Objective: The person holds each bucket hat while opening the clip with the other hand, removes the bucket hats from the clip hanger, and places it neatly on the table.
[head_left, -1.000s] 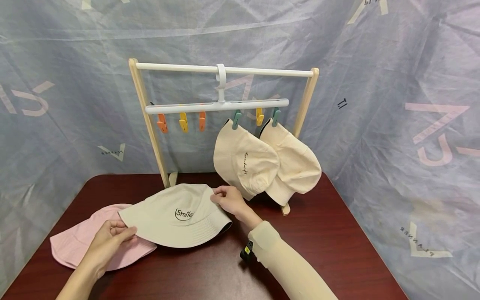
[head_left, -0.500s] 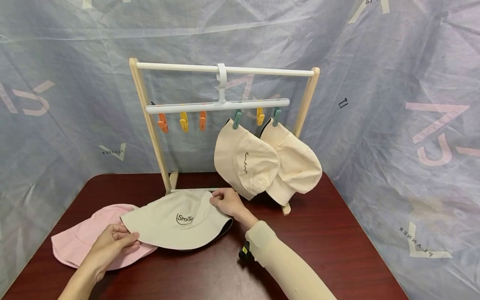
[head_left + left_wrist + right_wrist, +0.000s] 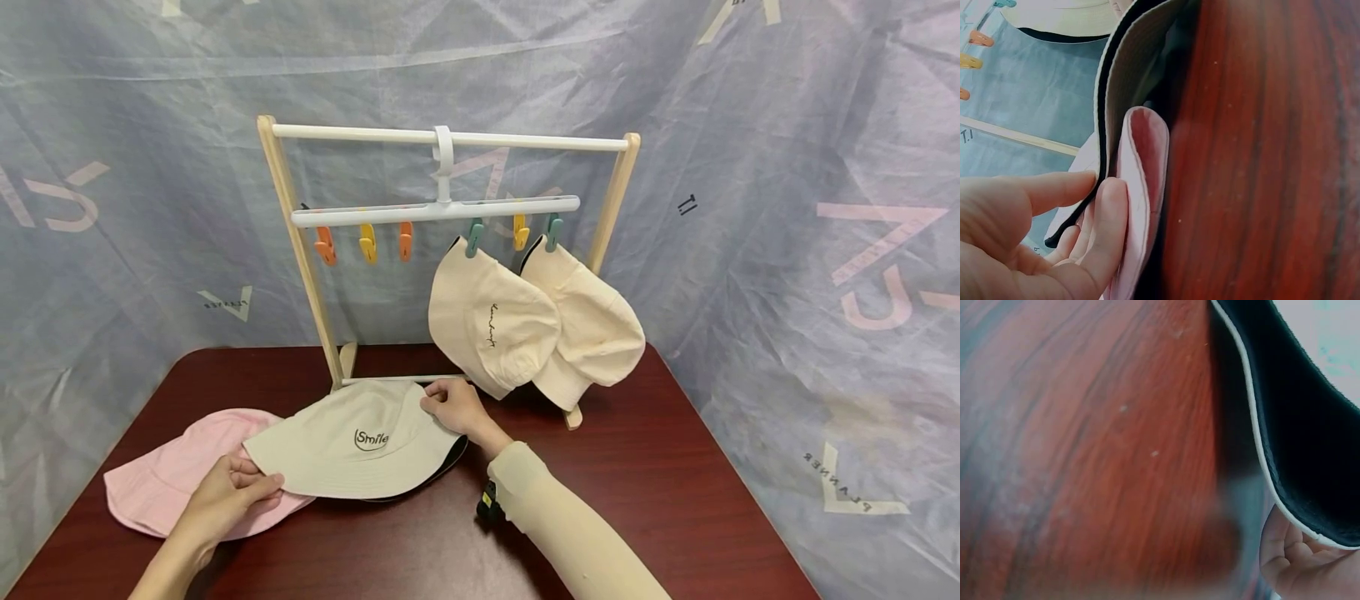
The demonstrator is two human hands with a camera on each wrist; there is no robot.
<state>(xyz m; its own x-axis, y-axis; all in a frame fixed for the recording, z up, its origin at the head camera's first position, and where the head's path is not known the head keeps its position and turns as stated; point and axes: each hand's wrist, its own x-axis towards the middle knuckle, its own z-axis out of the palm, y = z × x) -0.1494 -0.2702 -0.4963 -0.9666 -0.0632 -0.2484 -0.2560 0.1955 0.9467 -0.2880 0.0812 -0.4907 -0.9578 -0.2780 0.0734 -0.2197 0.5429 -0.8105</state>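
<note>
A table (image 3: 660, 492) bears a rack (image 3: 360, 134); before it, a pale hat (image 3: 337, 458) overlaps a pink hat (image 3: 168, 479); the left hand (image 3: 225, 497) pinches the pale hat's left brim between thumb and fingers, the right hand (image 3: 457, 408) its right side

Grey drape (image 3: 735, 208) behind reddish-brown table (image 3: 660, 475)

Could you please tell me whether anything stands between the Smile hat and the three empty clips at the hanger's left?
Nothing visible does: the way up from the Smile hat to those three clips looks open. The pink hat lies to the left, and the two cream hats hang to the right.
</note>
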